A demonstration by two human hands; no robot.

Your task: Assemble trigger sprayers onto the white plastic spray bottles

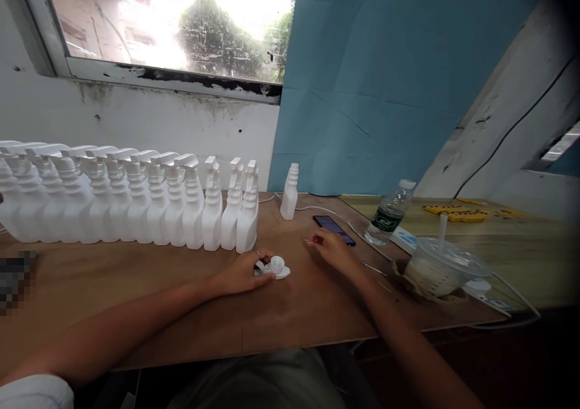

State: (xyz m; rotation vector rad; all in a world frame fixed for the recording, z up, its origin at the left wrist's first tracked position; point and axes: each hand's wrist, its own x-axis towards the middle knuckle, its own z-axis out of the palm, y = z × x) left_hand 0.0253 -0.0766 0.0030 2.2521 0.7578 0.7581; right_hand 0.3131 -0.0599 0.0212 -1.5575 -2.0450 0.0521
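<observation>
My left hand (249,271) is closed on a small white plastic spray head (277,266) low over the brown table, its round collar facing up. To the right, my right hand (328,246) pinches a tiny thin whitish piece (309,241), too small to make out well. A dark phone (334,229) lies just beyond my right hand. Behind my left hand stand white bottles with spray heads (247,215) in a long row. One white bottle without a spray head (290,191) stands apart near the blue curtain.
On the right are a water bottle (389,213), a plastic cup with a straw (440,269), a thin metal tool (374,269), a white cable and a power strip. Yellow items (457,214) lie farther back. The table's front edge (254,353) runs near my lap.
</observation>
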